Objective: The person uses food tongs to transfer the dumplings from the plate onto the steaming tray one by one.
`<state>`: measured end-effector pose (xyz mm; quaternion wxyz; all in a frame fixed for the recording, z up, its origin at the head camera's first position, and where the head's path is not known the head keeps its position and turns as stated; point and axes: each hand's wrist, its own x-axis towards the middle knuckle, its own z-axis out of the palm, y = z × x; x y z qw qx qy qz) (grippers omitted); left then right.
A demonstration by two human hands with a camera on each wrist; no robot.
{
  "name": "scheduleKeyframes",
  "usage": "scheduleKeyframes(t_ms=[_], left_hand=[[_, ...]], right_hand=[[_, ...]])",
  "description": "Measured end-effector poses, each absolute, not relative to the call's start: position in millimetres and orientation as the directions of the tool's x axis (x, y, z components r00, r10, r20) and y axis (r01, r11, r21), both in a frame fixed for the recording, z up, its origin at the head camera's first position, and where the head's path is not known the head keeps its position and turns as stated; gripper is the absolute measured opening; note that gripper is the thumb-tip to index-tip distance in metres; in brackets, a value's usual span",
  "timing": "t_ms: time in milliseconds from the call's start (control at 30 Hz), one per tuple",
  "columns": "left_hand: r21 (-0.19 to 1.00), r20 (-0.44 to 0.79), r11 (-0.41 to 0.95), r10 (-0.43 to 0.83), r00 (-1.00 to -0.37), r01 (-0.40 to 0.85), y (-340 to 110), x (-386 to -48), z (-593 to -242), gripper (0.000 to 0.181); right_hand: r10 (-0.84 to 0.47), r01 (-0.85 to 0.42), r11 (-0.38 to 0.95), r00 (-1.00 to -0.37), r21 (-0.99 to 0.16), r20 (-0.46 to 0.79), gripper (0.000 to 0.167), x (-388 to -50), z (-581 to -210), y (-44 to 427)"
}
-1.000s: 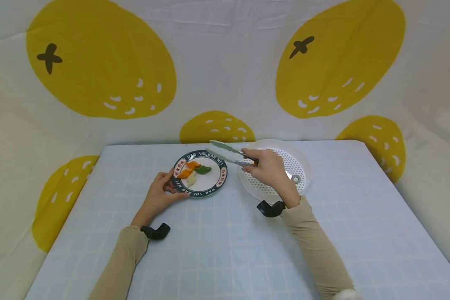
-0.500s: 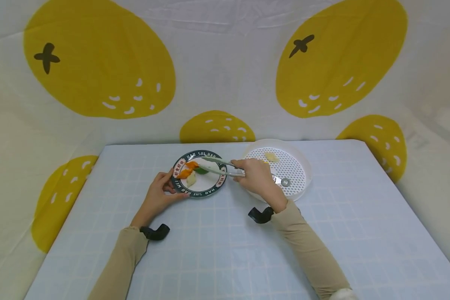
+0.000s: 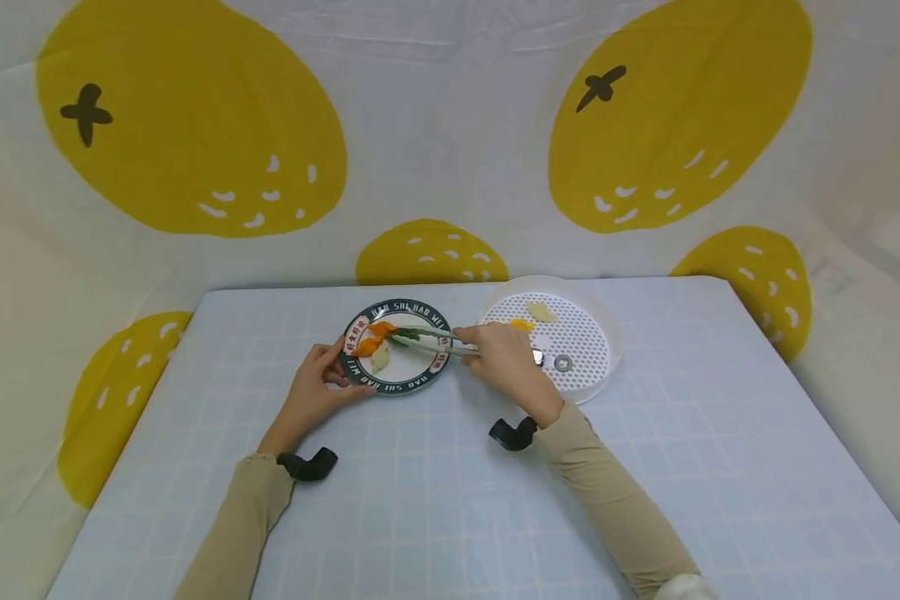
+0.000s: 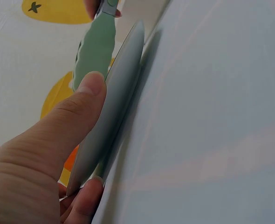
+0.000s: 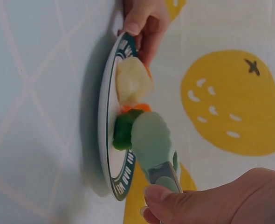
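Observation:
My left hand holds the left rim of a round plate with a dark green patterned border, thumb on the edge and fingers underneath. In the left wrist view the plate's near side tilts up off the table. Orange pieces, a cream dumpling-like piece and a green one lie on the plate. My right hand grips metal tongs with pale green tips. Those tips are low over the plate at the green piece; whether they pinch it is unclear.
A white round tray with a perforated bottom stands right of the plate, partly under my right hand. A cream piece and a yellow piece lie in it. The table's back edge meets a fruit-print cloth.
My right hand has moved left and down from over the tray, bringing the tongs to the green piece. The tongs' tips have drawn closer together. My left hand stays on the plate.

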<state>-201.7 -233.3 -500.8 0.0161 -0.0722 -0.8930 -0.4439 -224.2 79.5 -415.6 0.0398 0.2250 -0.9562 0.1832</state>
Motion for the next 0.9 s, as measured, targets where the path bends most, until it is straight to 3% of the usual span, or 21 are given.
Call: scheduleKeyframes(t_ms=[900], left_hand=[[0.795, 0.075, 0.594, 0.108, -0.991, 0.125, -232.1, -200.2, -500.2, 0.106]], right_hand=[[-0.402, -0.459, 0.814, -0.887, -0.357, 0.225, 0.033, -222.3, -415.8, 86.5]])
